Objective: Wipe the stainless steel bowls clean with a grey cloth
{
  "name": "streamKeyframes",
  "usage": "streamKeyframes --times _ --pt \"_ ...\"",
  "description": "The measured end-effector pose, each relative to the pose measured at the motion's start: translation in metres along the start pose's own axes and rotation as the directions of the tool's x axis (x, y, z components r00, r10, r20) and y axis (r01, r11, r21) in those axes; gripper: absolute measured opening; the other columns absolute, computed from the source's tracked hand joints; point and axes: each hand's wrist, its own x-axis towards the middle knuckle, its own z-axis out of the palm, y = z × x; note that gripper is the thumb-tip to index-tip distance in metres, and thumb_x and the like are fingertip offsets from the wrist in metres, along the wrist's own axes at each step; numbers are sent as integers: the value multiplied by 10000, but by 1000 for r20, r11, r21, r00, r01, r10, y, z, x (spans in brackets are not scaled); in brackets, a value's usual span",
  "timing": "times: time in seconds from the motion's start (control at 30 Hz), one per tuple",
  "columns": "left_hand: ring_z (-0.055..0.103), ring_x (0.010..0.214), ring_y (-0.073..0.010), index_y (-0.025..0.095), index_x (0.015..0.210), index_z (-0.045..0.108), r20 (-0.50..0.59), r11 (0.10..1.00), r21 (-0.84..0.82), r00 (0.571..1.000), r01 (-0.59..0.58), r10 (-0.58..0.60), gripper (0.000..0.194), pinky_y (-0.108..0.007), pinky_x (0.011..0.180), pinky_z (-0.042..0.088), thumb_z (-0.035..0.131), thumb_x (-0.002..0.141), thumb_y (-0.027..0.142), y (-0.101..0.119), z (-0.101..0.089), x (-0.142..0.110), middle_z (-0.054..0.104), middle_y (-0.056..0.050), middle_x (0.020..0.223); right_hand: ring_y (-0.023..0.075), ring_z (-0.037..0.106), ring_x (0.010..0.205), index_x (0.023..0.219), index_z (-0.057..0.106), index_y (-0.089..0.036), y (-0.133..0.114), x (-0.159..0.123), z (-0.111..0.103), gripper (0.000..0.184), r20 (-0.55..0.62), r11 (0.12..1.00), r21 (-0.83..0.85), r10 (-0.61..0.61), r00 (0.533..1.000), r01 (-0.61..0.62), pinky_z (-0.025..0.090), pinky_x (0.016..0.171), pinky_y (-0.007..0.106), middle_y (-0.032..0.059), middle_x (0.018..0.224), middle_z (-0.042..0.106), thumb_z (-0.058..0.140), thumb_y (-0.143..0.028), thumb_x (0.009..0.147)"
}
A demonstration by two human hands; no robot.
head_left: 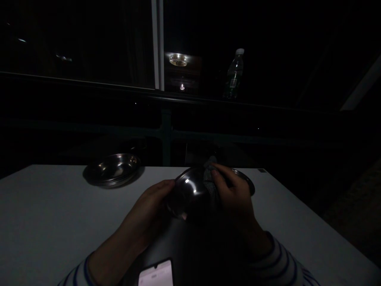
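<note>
A shiny metal bowl [190, 190] is tilted up above the white table, its dark lower part lost in shadow. My left hand [153, 204] grips it by the left rim, thumb at the edge and the other fingers hidden behind. Pinched in my right hand [233, 192] is a grey cloth [210, 180], which lies against the bowl's right side and over its upper rim. Behind my right hand shows part of another metal dish [247, 180] on the table.
Several nested metal bowls [114, 170] sit at the table's back left. A lit phone [156, 274] lies at the near edge of view on the white table [59, 222]. A plastic bottle [235, 75] stands on the dark window ledge beyond.
</note>
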Motion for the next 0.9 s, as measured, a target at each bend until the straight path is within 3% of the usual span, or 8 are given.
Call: streamKeyframes --times 0.23,0.43,0.5,0.6,0.67,0.73,0.87,0.9 --pt "606 671 -160 136 783 666 -7 998 -68 1000 5 -5 227 -257 643 455 588 736 345 -2 2 3 674 -57 727 173 556 908 984 572 -174 -5 -12 10 195 25 975 -162 -152 988 154 439 799 331 61 966 624 452 -186 831" --pt "555 529 -110 147 665 640 -53 995 -53 995 -88 85 196 -215 532 433 629 701 339 -10 -5 7 634 -11 594 201 508 919 996 533 -178 -22 -35 20 196 257 788 -219 -522 813 575 411 785 370 54 985 604 471 -202 812" --pt "554 532 -114 146 681 642 -66 994 -38 993 -102 100 205 -226 547 440 634 692 350 -10 -6 7 630 -11 595 207 498 935 1011 531 -199 -18 -32 20 207 273 784 -225 -519 810 579 410 786 377 51 1016 587 477 -230 814" --pt "580 580 -150 139 723 645 -83 996 -24 993 -83 81 246 -265 583 454 633 681 381 -10 -3 7 633 -23 622 192 511 909 977 528 -209 -8 -23 18 162 109 896 -218 -371 922 386 426 780 368 57 977 574 462 -230 831" --pt "594 617 -171 135 741 649 -93 995 -5 991 -96 95 260 -273 587 455 632 678 387 -9 -1 6 639 -31 644 183 516 882 959 525 -205 -7 -21 18 144 33 933 -212 -289 957 289 431 767 361 57 944 569 445 -209 840" --pt "590 608 -158 137 715 649 -103 991 9 985 -137 137 234 -254 574 448 640 675 367 -9 0 5 636 -24 634 191 505 896 962 530 -198 -12 -26 18 151 69 910 -215 -348 935 355 420 773 367 58 954 569 455 -202 831" --pt "559 560 -110 146 648 640 -105 980 28 975 -196 198 172 -206 551 424 658 668 316 -9 -1 3 625 0 598 207 484 917 1011 528 -186 -18 -36 19 217 238 783 -185 -550 800 593 404 772 373 48 995 576 498 -193 796" --pt "558 560 -109 148 655 641 -100 980 36 975 -195 197 173 -207 554 422 654 672 320 -9 -1 3 628 0 604 204 483 917 1008 524 -187 -17 -35 19 210 226 784 -187 -553 802 592 404 773 370 49 994 574 494 -191 800"
